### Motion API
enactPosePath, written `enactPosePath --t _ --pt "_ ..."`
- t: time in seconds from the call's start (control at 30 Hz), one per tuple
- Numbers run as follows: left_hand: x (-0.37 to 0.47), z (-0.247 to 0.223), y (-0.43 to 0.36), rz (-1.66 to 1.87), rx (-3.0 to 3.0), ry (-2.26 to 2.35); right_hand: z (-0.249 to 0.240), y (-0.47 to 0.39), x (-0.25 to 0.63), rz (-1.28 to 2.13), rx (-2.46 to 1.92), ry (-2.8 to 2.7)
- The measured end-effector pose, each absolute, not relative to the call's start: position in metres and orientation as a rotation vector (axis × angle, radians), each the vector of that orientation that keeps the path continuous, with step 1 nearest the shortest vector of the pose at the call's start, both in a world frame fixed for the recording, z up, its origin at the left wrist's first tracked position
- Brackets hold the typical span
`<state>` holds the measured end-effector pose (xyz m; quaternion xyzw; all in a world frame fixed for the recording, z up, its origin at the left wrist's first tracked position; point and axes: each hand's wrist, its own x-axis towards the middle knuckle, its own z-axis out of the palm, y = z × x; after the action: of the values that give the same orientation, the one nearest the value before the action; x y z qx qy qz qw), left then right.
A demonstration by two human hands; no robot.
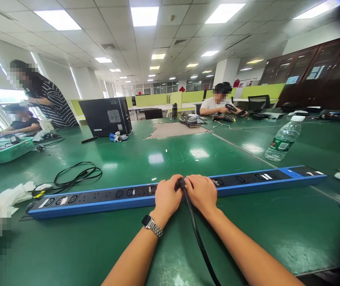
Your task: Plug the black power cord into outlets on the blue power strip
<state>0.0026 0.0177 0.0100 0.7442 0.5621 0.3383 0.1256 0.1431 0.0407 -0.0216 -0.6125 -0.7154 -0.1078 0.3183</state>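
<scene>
A long blue power strip [98, 206] with a black socket face lies across the green table. At its middle, my left hand [169, 195] and my right hand [202, 192] meet around a black plug [182, 182], fingers closed on it from both sides. The plug is over the strip's sockets; my fingers partly hide it, and how far it sits in a socket cannot be seen. From the plug a thick black cable [198, 234] runs down between my forearms toward the near edge. A watch is on my left wrist.
Beyond the strip are a coiled black cable [79, 174], a black computer case [107, 117] and a water bottle [284, 139]. A green basket [6, 153] and white plastic [12, 196] are at the left. People work at the far left and across the table.
</scene>
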Motion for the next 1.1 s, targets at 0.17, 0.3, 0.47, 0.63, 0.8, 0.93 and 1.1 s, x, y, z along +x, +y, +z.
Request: enactPosePath --t 0.17,0.3,0.47,0.63,0.8,0.93,1.1 --pt "0.000 0.012 0.018 0.935 2.247 1.666 -0.023 0.041 0.144 -0.286 -1.605 -1.886" --pt "-0.008 0.012 0.021 0.965 2.188 1.615 -0.020 0.040 0.144 -0.252 -1.602 -1.902" --pt "-0.008 0.015 0.022 1.018 2.118 1.599 -0.019 0.039 0.144 -0.224 -1.620 -1.893" --pt "-0.004 0.016 0.022 1.061 2.068 1.548 -0.005 0.039 0.141 0.020 -1.647 -1.780" --pt "-0.001 0.014 0.021 1.056 2.012 1.630 0.044 0.031 0.125 0.512 -1.623 -1.794" --pt "-0.001 0.011 0.021 0.987 2.044 1.717 0.074 0.023 0.114 0.315 -1.876 -2.078" --pt "-0.012 0.005 0.018 0.906 2.350 1.763 0.078 0.028 0.116 0.113 -1.947 -2.256"
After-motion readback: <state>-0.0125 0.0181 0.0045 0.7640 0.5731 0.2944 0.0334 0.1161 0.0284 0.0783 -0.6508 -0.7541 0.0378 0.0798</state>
